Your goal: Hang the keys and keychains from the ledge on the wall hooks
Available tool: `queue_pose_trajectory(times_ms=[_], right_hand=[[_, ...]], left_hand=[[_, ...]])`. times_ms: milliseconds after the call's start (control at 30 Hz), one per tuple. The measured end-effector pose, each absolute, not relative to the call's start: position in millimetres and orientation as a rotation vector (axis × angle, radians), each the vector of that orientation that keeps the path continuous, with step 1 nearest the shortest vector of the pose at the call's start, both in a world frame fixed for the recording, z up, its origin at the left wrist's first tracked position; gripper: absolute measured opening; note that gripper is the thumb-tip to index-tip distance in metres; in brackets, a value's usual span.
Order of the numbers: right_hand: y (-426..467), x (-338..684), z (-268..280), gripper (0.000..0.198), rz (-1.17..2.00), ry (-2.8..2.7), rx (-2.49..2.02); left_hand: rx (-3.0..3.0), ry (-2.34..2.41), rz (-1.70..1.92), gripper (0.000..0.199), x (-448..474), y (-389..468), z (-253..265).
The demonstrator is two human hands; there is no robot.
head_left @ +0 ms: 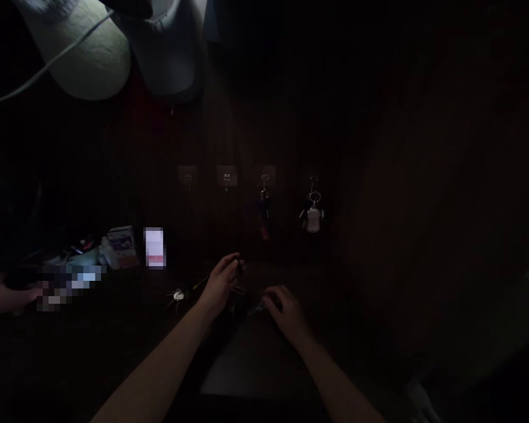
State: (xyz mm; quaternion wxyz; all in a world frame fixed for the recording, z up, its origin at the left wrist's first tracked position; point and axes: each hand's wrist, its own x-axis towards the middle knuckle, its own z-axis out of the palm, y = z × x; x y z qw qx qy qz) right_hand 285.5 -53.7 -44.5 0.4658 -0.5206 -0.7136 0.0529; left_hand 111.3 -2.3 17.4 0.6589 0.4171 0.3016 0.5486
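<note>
In the dim light, my left hand (220,285) is closed, its thumb and fingers pinched around a small dark thing (238,264) whose kind is unclear. Just left of it, a bunch of keys (177,296) with a round pale tag lies on the dark surface, and a thin yellow-and-black strip (200,284) runs from it toward my left hand. My right hand (286,311) is curled, thumb and fingertips at a key (256,308) that sticks out to the left. Between the hands are dark cords or rings (237,291), too dim to make out.
Wall hooks (227,177) hang in a row; the two right ones bear a keychain (264,217) and keys with a pale fob (313,218). Caps (88,59) hang upper left. A small box (122,247) and another person's hand (9,295) are at left.
</note>
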Motion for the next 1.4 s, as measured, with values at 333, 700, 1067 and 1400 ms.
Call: queue_pose_trajectory(times_ms=[333, 700, 1067, 1400], right_hand=[[-52.2, 286.6, -45.9, 0.019, 0.173, -1.772, -1.246], [-51.6, 286.7, -44.2, 0.020, 0.121, -1.788, -1.229], [-50.6, 287.5, -46.7, 0.020, 0.107, -1.803, -1.237], [-50.7, 286.3, -44.3, 0.022, 0.113, -1.796, -1.250]], left_hand=[[1.221, 0.807, 1.520, 0.044, 92.4, 54.5, 94.0], [1.192, 0.761, 1.741, 0.032, 104.3, 94.7, 151.1], [1.142, 0.826, 1.813, 0.028, 109.1, 118.6, 142.3], [1.142, 0.851, 1.813, 0.025, 109.0, 128.9, 129.7]])
